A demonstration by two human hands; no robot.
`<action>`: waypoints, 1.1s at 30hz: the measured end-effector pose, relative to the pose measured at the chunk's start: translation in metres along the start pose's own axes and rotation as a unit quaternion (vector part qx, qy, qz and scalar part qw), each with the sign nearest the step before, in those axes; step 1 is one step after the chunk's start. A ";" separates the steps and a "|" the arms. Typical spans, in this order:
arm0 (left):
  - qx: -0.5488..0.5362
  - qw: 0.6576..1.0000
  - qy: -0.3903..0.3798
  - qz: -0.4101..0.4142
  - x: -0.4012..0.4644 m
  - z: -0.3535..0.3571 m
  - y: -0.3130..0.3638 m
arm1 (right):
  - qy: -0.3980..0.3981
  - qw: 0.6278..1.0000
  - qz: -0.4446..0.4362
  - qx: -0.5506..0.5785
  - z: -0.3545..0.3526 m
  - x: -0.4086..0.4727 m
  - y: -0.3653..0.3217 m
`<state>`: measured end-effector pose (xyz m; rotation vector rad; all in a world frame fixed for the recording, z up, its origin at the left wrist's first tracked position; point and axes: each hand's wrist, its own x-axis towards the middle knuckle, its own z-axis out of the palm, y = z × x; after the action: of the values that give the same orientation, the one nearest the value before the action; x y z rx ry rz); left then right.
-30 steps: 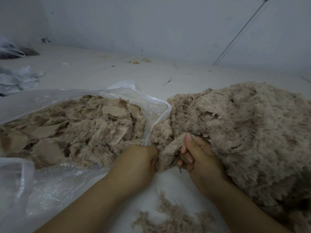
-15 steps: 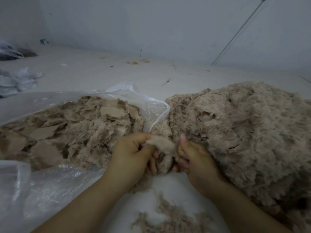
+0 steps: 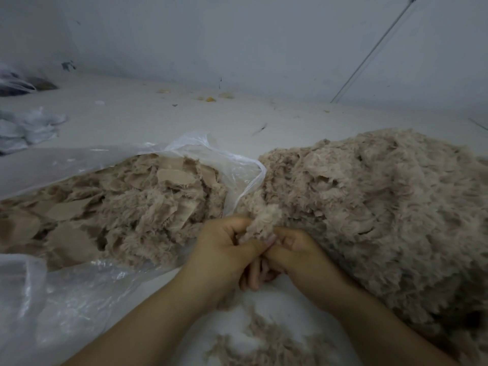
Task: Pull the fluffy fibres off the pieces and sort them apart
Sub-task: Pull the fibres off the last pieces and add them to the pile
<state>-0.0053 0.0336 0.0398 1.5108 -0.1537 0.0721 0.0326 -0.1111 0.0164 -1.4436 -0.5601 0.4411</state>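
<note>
A small beige fluffy piece (image 3: 262,223) sticks up between both hands at the centre. My left hand (image 3: 227,249) pinches its left side with thumb and curled fingers. My right hand (image 3: 293,249) grips its right side, fingers curled underneath. A large heap of beige fluffy pieces (image 3: 383,207) fills the right. On the left a clear plastic bag (image 3: 232,165) lies open, holding furry scraps and flat tan backing pieces (image 3: 118,207). Loose pulled fibres (image 3: 261,344) lie scattered on the white surface near my forearms.
The white surface (image 3: 184,120) runs back to a pale wall. White crumpled scraps (image 3: 26,128) and a dark bag (image 3: 15,84) sit at the far left. Small bits of debris (image 3: 211,99) lie near the wall. A thin rod (image 3: 369,51) leans at the upper right.
Both hands lifted a piece from the edge of the right heap and drew together around it. The piece now stands up between the thumbs, closer to the centre.
</note>
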 end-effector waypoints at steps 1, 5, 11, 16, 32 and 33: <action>-0.008 1.000 0.021 0.002 0.001 -0.002 0.000 | 0.006 1.000 -0.004 0.005 0.000 0.000 0.000; -0.045 0.993 0.104 -0.016 0.010 -0.019 0.001 | 0.134 0.987 0.020 0.085 -0.004 0.002 0.000; 0.186 0.982 0.026 -0.003 0.001 -0.015 -0.001 | 0.059 0.998 -0.018 0.009 -0.003 -0.003 0.000; 0.362 0.926 0.028 0.100 -0.001 -0.005 -0.004 | 0.097 0.995 -0.009 -0.015 -0.004 -0.001 0.004; 0.316 0.948 0.015 -0.014 0.003 -0.022 -0.007 | 0.158 0.981 -0.012 0.109 0.000 0.002 0.000; 0.323 0.945 0.034 0.029 0.003 -0.024 -0.004 | 0.144 0.986 -0.017 0.085 0.000 0.001 0.001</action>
<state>-0.0003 0.0569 0.0348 2.1574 -0.1247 0.2403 0.0337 -0.1103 0.0157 -1.3030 -0.3060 0.2407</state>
